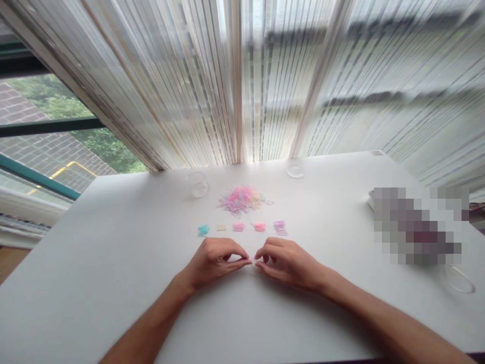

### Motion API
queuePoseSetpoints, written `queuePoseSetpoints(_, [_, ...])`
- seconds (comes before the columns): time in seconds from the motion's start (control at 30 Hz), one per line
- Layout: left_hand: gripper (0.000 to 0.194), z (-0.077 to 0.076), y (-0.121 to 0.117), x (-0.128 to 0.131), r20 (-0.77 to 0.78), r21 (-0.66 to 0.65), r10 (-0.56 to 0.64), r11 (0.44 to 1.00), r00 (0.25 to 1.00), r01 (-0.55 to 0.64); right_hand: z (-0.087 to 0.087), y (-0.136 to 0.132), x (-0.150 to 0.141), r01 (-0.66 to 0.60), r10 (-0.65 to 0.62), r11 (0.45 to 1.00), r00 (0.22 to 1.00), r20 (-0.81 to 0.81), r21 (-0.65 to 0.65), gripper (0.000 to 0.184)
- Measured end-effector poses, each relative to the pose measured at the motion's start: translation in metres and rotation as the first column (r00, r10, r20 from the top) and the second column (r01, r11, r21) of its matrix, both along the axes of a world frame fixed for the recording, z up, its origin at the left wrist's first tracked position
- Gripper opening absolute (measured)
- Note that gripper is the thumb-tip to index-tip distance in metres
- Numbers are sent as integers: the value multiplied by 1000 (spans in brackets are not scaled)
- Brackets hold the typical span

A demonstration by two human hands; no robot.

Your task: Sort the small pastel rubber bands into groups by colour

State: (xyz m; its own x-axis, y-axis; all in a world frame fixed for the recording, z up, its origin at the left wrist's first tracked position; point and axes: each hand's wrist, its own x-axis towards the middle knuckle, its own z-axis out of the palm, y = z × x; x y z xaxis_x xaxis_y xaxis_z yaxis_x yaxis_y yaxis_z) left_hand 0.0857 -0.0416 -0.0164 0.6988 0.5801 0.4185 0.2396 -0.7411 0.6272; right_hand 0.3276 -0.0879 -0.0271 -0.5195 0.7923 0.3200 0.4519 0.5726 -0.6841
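Note:
My left hand (214,260) and my right hand (282,262) rest on the white table (113,253), fingertips pinched together and meeting in the middle over something tiny that I cannot make out. Just beyond them lies a row of small sorted heaps: a blue one (203,230), a pale yellow one (222,227), two pink ones (238,226), and a purple one (280,227). Further back sits a mixed pile of thin pastel pieces (242,198).
A small clear cup (198,183) stands behind the pile to the left, a clear lid or dish (295,169) at the back right. Another clear round dish (459,279) lies near the right edge beside a blurred-out item (417,225). Vertical blinds hang behind the table.

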Motion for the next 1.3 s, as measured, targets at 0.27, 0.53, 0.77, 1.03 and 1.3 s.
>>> queuePoseSetpoints(0.27, [11,-1,0,-1,-30,-28,27,999,999,-28,0,1,-1,52,-49,996,998,-40,78,12])
queuePoseSetpoints(0.53, [8,-2,-1,-3,-51,-35,50,998,997,-52,0,2,-1,63,-58,988,997,-42,138,13])
queuePoseSetpoints(0.77, [11,0,-1,-1,-56,-45,51,998,997,-54,0,2,0,73,-68,984,997,-41,160,13])
queuePoseSetpoints(1.03, [8,2,-2,0,-63,20,73,997,995,-72,-3,3,-2,124,-140,950,990,34,285,16])
queuePoseSetpoints(1.3, [8,4,-1,1,-64,42,74,997,995,-71,-3,3,-4,121,-169,925,980,105,360,18])
